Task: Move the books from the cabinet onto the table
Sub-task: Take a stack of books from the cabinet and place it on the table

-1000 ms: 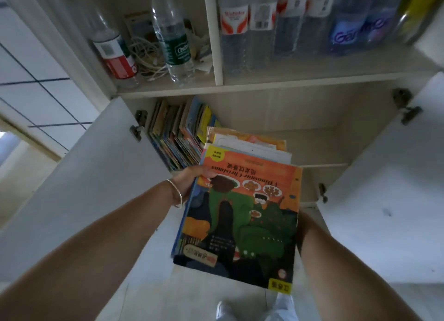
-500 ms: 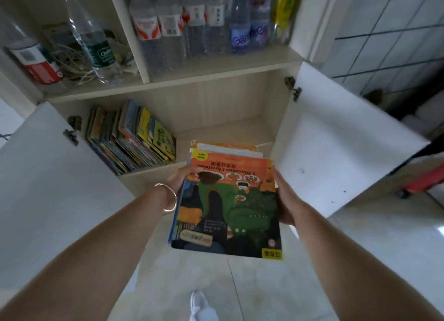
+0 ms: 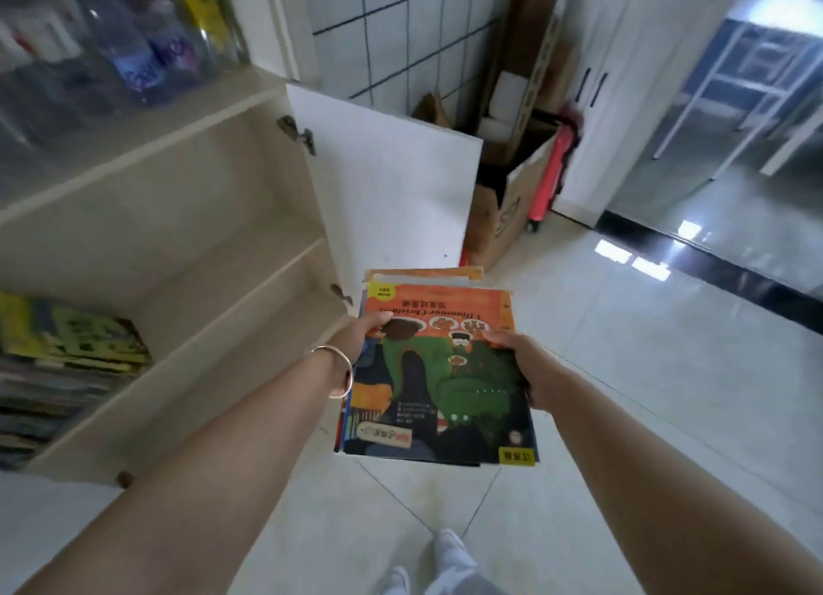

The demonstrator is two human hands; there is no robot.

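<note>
Item: stack of picture books [image 3: 438, 372], held in the air over the tiled floor [image 3: 623, 372], clear of the cabinet. Top cover shows a green dinosaur on orange and dark ground, title printed upside down to the viewer. Long axis runs from 6 o'clock to 12 o'clock; the title edge points away to 12, the yellow-tagged corner lies nearest at about 5 o'clock. Lower books project past the top one at the far edge.

Left hand [image 3: 363, 334]: closed on the stack's left edge at 9 o'clock, thumb on the cover, fingers hidden beneath. A bangle [image 3: 340, 372] circles the wrist.

Right hand [image 3: 519, 363]: closed on the right edge at 3 o'clock, thumb on the cover, fingers hidden beneath.

Below, at 6 o'clock: white shoes [image 3: 445, 559], blurred.

At 9 o'clock: open cabinet [image 3: 187, 220], with remaining books [image 3: 67, 354] on its lower shelf, blurred. Its white door [image 3: 392, 193] stands open just beyond the stack at 12 o'clock.

At 10 to 11 o'clock: bottles [image 3: 111, 42] on the upper shelf, blurred.

At 1 o'clock: cardboard box [image 3: 499, 211] by the tiled wall.
</note>
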